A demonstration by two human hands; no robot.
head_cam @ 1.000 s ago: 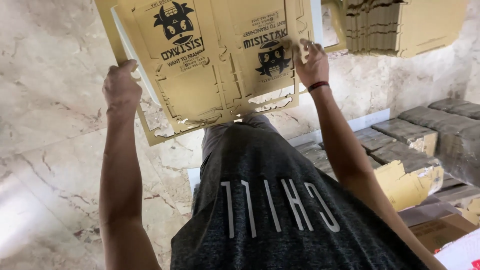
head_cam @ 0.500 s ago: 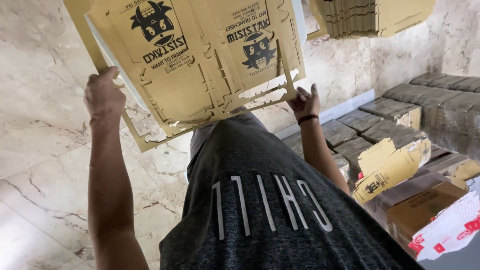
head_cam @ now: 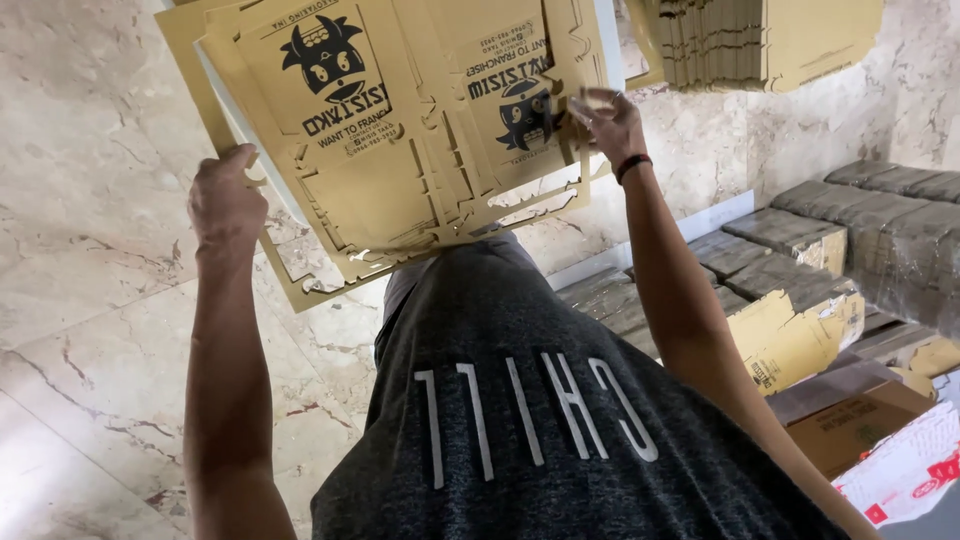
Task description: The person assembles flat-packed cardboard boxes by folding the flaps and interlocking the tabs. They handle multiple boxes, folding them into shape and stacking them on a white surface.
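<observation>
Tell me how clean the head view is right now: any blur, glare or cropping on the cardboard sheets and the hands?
Head view: even daylight, no harsh glare; the flat cardboard sheets read sharp, though their top edge is cropped. The left hand is crisp; the right hand shows slight blur at the fingertips. A soft sheen lies on the marble floor; wide-angle stretch shows toward the frame edges.

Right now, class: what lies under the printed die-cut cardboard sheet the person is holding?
Under the top cardboard sheet another like sheet's edges show, both gripped by the left hand and right hand. Marble floor shows around them; the part beneath is covered.
</observation>
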